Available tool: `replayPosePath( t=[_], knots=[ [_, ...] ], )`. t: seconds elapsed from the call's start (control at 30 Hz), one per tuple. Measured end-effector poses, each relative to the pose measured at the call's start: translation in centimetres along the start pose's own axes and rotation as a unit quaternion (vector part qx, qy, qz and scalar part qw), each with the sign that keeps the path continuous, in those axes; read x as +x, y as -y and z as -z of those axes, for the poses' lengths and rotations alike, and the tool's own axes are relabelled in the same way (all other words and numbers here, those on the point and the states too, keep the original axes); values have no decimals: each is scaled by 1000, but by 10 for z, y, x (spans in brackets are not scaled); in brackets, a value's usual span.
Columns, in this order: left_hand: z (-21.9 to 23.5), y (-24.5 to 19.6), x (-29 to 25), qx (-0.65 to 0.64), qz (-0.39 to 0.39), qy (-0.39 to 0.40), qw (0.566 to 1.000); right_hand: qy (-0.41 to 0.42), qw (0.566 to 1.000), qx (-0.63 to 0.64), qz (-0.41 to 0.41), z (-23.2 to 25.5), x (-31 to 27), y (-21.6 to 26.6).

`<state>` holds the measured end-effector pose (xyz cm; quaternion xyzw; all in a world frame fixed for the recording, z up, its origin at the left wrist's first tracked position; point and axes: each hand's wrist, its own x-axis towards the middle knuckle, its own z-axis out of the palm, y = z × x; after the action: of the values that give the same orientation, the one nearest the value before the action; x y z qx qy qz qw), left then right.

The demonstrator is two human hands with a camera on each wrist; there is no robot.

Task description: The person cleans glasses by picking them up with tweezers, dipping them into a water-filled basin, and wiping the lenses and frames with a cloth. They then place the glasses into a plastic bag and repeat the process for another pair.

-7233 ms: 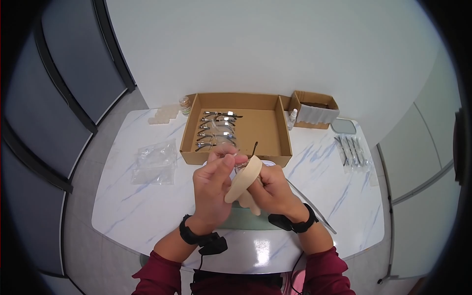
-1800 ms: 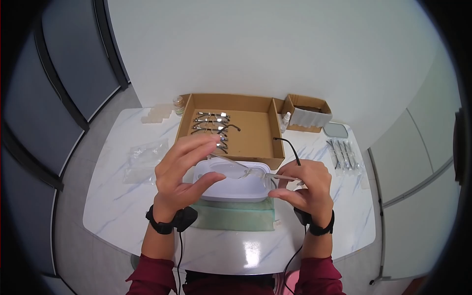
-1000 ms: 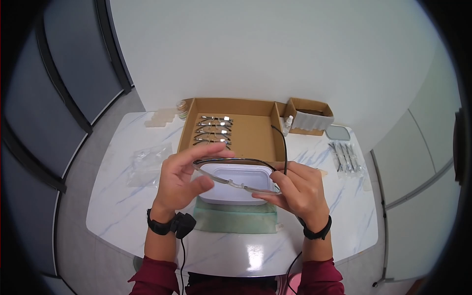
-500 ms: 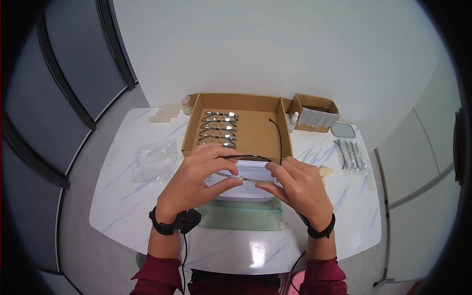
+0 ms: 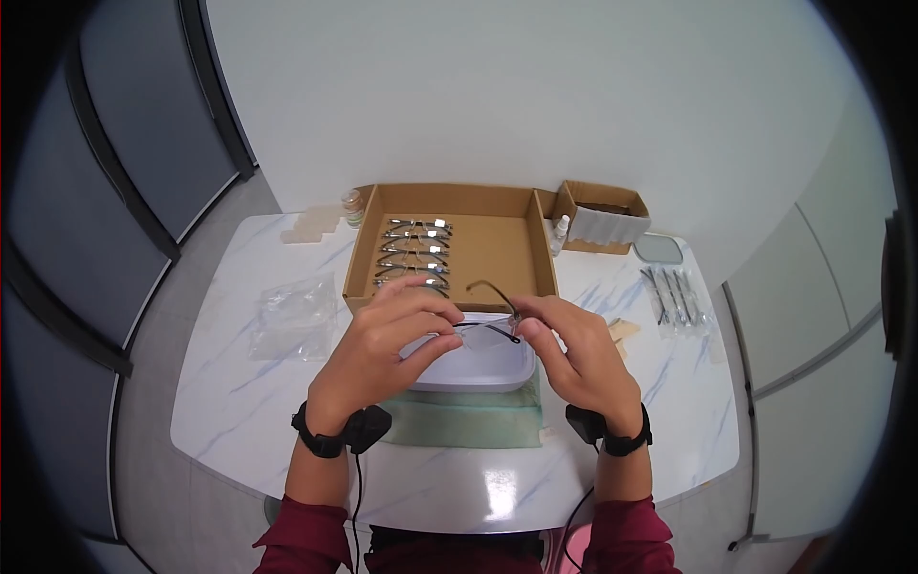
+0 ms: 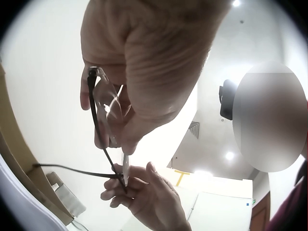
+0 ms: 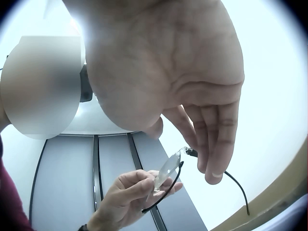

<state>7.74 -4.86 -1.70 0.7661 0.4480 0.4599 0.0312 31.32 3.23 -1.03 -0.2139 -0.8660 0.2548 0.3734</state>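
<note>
A pair of glasses [image 5: 492, 327] with clear lenses and thin dark temples is held up over a white basin [image 5: 469, 381]. My left hand [image 5: 387, 344] pinches one lens between thumb and fingers; the left wrist view shows that lens [image 6: 108, 106] with a temple running down from its hinge. My right hand [image 5: 579, 359] grips the other end by the hinge, thumb and forefinger together. From there a temple [image 7: 238, 185] sticks out past the fingers in the right wrist view. Just beyond the right hand lies a beige cloth [image 5: 622, 331].
Behind the basin stands a cardboard tray [image 5: 497, 230] with several glasses in a column on its left side. A green cloth [image 5: 459, 426] lies under the basin. Clear plastic bags [image 5: 292, 320] are on the left; bagged glasses [image 5: 675, 298], a small box [image 5: 602, 225] and a spray bottle [image 5: 560, 232] are on the right.
The beige cloth, earlier in my hands around the glasses, now lies on the table at the right. My hands have come closer together, and the glasses have turned between them.
</note>
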Motion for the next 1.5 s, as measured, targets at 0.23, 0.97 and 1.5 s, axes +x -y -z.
replayPosePath(
  t=[0.23, 0.97, 1.5],
  knots=[
    [1, -4, 3, 64, -44, -18, 997, -33, 997, 71, -22, 1, 3, 7],
    [-4, -4, 2, 23, -25, 60, 998, 8, 995, 93, 35, 13, 2, 3],
    [-17, -2, 1, -431, 281, -93, 852, -55, 985, 162, -23, -12, 3, 0]
  ],
)
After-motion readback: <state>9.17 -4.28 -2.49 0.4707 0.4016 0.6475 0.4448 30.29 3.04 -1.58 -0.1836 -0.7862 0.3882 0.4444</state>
